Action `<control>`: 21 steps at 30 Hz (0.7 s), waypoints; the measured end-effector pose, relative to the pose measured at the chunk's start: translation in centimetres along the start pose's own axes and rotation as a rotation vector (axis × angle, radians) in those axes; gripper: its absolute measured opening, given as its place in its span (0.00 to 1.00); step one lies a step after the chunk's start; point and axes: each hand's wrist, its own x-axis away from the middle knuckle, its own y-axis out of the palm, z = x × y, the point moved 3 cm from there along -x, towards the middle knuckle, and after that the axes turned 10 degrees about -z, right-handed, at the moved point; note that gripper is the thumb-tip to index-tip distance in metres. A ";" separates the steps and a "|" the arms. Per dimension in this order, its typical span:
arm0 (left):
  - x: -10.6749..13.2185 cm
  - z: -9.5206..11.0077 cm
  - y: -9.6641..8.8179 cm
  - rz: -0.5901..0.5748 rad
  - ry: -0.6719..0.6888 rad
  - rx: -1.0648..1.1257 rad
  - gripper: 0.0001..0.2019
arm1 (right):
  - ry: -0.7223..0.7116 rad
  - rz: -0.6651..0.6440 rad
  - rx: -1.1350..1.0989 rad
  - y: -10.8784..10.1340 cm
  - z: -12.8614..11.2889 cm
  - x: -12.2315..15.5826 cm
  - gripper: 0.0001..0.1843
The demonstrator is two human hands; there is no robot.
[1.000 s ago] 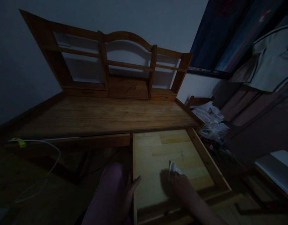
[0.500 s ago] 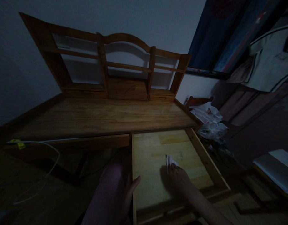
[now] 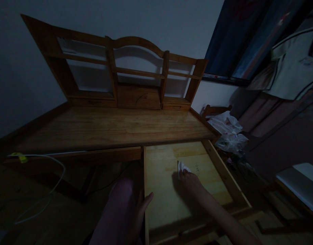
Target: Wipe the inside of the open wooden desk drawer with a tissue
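A pulled-out wooden drawer (image 3: 222,170) lies open under the desk top (image 3: 112,127), its pale bottom lit. My right hand (image 3: 190,182) reaches into it and presses a small white cloth (image 3: 181,166) against the drawer bottom, fingers closed over the cloth. My left hand (image 3: 143,204) rests at the drawer's left edge beside my knee (image 3: 120,204), thumb out along the rim, the other fingers hidden in the dark.
A wooden hutch with shelves (image 3: 136,71) stands at the back of the desk. A white cable (image 3: 51,163) hangs off the desk's left front. A chair with white plastic bags (image 3: 229,132) stands to the right. A white board (image 3: 299,185) lies at the far right.
My right hand has slid the white cloth away from me, deeper into the drawer and slightly left. My left hand has stayed at the drawer's edge.
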 end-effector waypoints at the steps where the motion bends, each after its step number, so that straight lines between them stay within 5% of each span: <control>1: -0.1 -0.2 -0.2 0.012 0.001 0.009 0.39 | -0.003 0.008 -0.007 0.0 0.0 -0.1 0.27; 5: -0.6 -0.9 -0.5 0.030 -0.002 -0.023 0.38 | -0.004 0.013 -0.018 0.1 0.2 -0.5 0.26; 13: -0.1 -0.2 0.0 0.010 0.009 -0.031 0.58 | -0.009 0.020 0.011 0.7 0.5 -0.9 0.28; 21: 0.3 0.9 0.5 0.041 0.069 -0.074 0.56 | 0.023 0.033 0.067 1.1 0.2 -1.1 0.25</control>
